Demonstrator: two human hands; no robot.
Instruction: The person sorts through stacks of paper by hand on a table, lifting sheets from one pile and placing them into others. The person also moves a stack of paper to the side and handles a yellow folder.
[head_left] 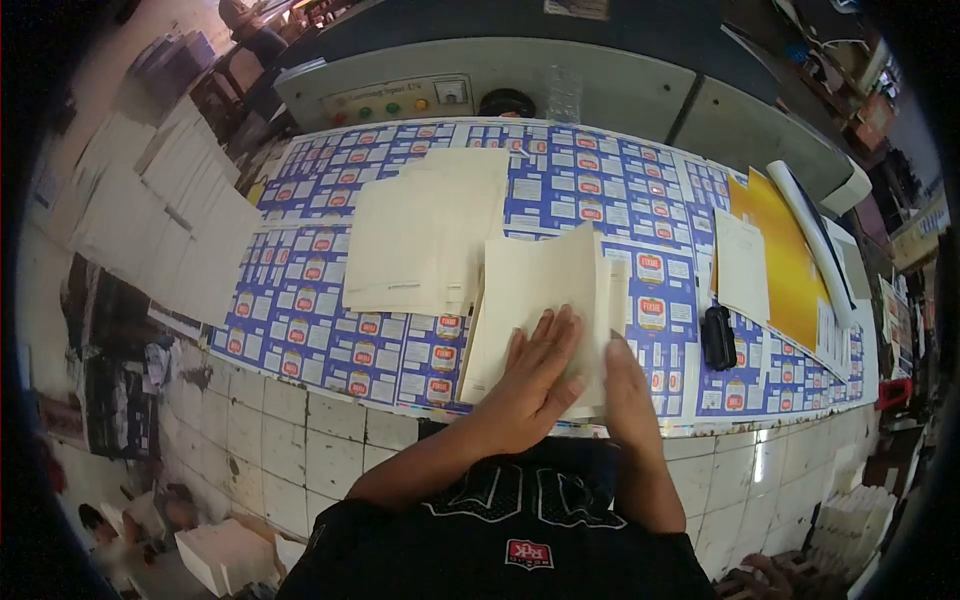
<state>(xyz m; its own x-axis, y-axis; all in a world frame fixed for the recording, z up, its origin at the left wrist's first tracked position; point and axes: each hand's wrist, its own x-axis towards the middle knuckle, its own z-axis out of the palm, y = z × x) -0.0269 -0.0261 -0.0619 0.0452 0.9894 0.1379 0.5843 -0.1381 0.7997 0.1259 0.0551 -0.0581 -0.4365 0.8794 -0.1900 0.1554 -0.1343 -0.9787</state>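
Cream paper sheets [535,275], folded or stacked, lie in front of me at the table's near edge. My left hand [540,365] presses flat on the top sheet with its fingers stretched out. Along the right edge of these sheets stands my right hand [627,385], on its side, fingers straight and slightly blurred; whether it grips anything there does not show. The sheet's top right corner lifts a little. Further left, another loose pile of cream sheets [405,240] is spread in overlapping layers.
Blue printed label sheets [300,330] cover the table. To the right are a black stapler-like object [718,338], a small cream stack [740,265], yellow sheets [790,250] and a white roll [810,240]. Tall white paper stacks [170,220] stand left; a machine panel [620,90] is behind.
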